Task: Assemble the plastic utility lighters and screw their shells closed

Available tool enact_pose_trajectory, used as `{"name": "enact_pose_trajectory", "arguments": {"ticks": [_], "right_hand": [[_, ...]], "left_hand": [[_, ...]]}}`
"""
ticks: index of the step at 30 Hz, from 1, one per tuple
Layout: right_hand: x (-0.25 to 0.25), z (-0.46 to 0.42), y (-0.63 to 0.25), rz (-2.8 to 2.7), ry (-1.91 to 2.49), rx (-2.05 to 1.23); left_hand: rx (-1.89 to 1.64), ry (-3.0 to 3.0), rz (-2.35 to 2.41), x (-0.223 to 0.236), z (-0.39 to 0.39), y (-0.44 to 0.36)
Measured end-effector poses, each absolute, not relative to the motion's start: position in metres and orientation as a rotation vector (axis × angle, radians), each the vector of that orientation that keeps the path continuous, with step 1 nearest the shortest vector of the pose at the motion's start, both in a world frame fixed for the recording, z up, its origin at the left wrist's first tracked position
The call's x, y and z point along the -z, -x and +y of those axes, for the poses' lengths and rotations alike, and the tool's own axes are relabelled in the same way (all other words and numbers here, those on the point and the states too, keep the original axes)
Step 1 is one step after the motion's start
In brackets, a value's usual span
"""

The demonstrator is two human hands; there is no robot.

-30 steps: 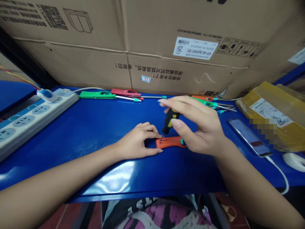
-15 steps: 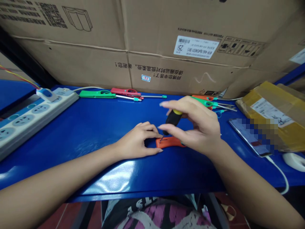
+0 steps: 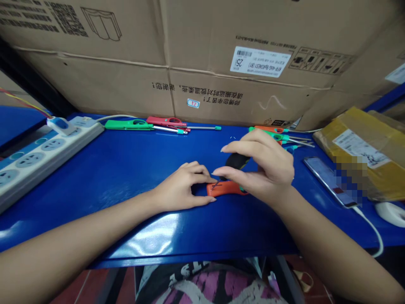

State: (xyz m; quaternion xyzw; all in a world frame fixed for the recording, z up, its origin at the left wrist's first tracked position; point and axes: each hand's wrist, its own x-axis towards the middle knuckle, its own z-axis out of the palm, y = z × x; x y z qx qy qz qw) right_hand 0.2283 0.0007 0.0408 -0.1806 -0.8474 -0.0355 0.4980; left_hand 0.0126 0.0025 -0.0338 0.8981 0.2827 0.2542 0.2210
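An orange long-nosed lighter lies flat on the blue tabletop. Its left end sits between the thumb and fingers of my left hand, which hold it against the table. My right hand grips a screwdriver by its black handle, between thumb and fingers. The screwdriver leans to the right, its thin shaft reaching down to the left end of the orange lighter. Behind my right hand, the other end of that lighter is hidden.
Green and red lighters lie along the back by the cardboard box. More lighters are behind my right hand. A power strip stands left; a phone on a cable and a taped parcel are right.
The screwdriver handle has tipped further to the right and lower, with my right hand's fingers shifting along with it. My left hand and the orange lighter stay in place.
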Motion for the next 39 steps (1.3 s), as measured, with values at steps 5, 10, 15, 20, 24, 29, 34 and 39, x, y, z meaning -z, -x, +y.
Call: {"name": "enact_pose_trajectory", "arguments": {"ticks": [5,10,15,20,24,29,34,39], "right_hand": [[-0.042,-0.001,-0.229,-2.188,0.473,-0.353],[-0.040,0.002,-0.230,-2.095,0.491,0.021],[-0.046,0.003,-0.235,-2.260,0.500,-0.318],[-0.044,0.004,-0.236,-2.140,0.526,-0.028],[-0.046,0.001,-0.237,-2.274,0.550,-0.235],[-0.046,0.003,-0.238,-2.180,0.527,-0.144],[-0.049,0.004,-0.238,-2.269,0.516,-0.181],[-0.049,0.003,-0.238,-2.135,0.512,-0.110]], "left_hand": [[-0.714,-2.492,0.791,0.034,0.004,-0.013],[-0.702,-2.485,0.772,0.034,0.004,-0.012],[-0.698,-2.490,0.790,0.035,0.004,-0.011],[-0.692,-2.494,0.773,0.035,0.004,-0.012],[-0.697,-2.503,0.781,0.035,0.004,-0.012],[-0.712,-2.496,0.785,0.036,0.003,-0.013],[-0.690,-2.493,0.797,0.034,0.003,-0.012],[-0.715,-2.494,0.787,0.035,0.003,-0.012]]}}
